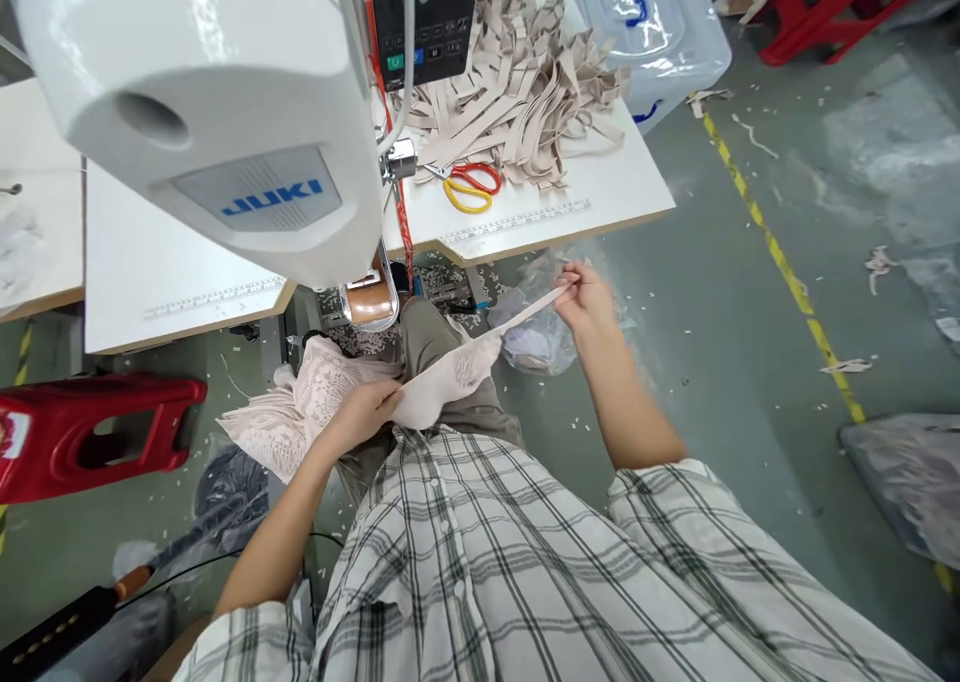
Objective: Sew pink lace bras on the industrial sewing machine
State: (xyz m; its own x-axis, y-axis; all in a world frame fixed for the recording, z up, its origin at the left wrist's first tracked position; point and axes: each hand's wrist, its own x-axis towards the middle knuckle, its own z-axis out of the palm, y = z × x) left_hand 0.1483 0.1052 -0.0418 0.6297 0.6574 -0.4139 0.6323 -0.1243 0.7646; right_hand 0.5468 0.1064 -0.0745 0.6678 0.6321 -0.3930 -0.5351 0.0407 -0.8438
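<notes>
A pale pink lace garment piece (457, 372) is stretched between my two hands over my lap. My left hand (364, 414) grips its wider lace end near a pile of more lace pieces (300, 412) on my left thigh. My right hand (583, 297) pinches the narrow strap end (544, 304), pulled out to the right, below the table edge.
A white JUKI sewing machine (225, 112) stands on the white table (562, 202). Beige strips (517, 92) are heaped at the back, beside red and yellow scissors (469, 184). A clear plastic box (652, 22) sits beyond. A red stool (90, 432) is on the left; plastic bags (536, 337) lie on the floor.
</notes>
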